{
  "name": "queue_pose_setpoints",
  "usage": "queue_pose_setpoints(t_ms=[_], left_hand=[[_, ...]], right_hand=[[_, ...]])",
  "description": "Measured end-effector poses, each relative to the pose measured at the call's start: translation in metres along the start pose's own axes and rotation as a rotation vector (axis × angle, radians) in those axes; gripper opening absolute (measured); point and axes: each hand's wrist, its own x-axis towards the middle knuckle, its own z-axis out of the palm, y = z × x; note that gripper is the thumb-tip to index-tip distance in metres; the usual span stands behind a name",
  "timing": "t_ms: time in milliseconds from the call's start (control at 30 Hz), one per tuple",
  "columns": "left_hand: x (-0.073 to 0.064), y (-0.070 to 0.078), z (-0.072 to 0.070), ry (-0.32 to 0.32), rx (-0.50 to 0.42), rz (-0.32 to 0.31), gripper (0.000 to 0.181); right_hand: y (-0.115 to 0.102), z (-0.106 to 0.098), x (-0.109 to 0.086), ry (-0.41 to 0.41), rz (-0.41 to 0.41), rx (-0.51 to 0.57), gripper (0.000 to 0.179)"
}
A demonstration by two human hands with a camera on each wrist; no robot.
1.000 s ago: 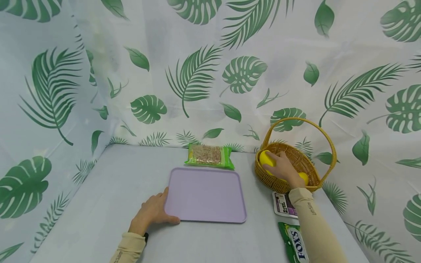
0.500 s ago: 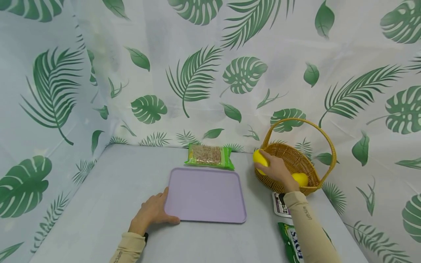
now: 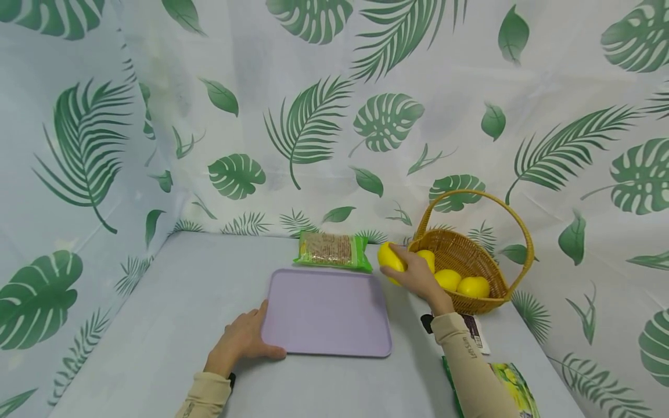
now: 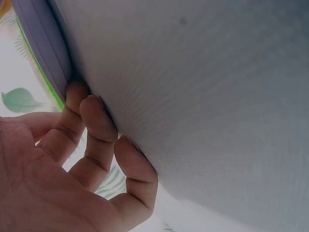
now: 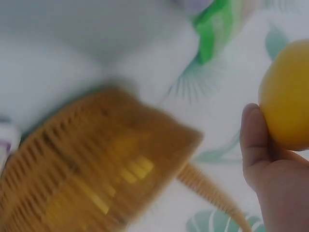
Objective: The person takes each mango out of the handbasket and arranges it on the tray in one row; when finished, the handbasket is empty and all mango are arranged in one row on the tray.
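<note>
My right hand [image 3: 418,274] grips a yellow lemon [image 3: 390,259], its thumb and fingers round the fruit, held just left of a wicker basket [image 3: 470,255]. In the right wrist view the thumb lies against the lemon [image 5: 289,96] at the right edge. Several more lemons [image 3: 474,287] lie in the basket. My left hand [image 3: 241,337] holds the near left corner of a light purple tray [image 3: 326,313], thumb at the front edge and fingers along the left side. In the left wrist view its bent fingertips rest on the table beside the tray's edge [image 4: 46,46].
A green-and-clear packet of brown grains [image 3: 333,249] lies behind the tray. Under and beside my right forearm are a white and purple package [image 3: 475,334] and a green bag [image 3: 514,386]. The basket's tall handle [image 3: 528,232] arches up near the leaf-printed back wall [image 3: 324,58].
My right hand has lifted the lemon out of the basket and carried it left over the rim, uncovering the other lemons. My left hand and the tray have stayed put.
</note>
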Motion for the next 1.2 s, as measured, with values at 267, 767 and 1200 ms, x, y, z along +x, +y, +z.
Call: queue_pose_setpoints(t_ms=[267, 767, 1200], left_hand=[[-0.002, 0.002, 0.0, -0.006, -0.012, -0.004, 0.13], [-0.004, 0.003, -0.004, 0.008, -0.003, 0.001, 0.128], [-0.002, 0.002, -0.003, -0.012, 0.01, -0.011, 0.129]], right_hand=[[-0.014, 0.028, 0.003, -0.015, -0.023, 0.017, 0.076], [-0.057, 0.074, 0.014, -0.157, -0.032, 0.169, 0.087], [-0.084, 0.106, 0.023, -0.289, -0.124, 0.127, 0.097]])
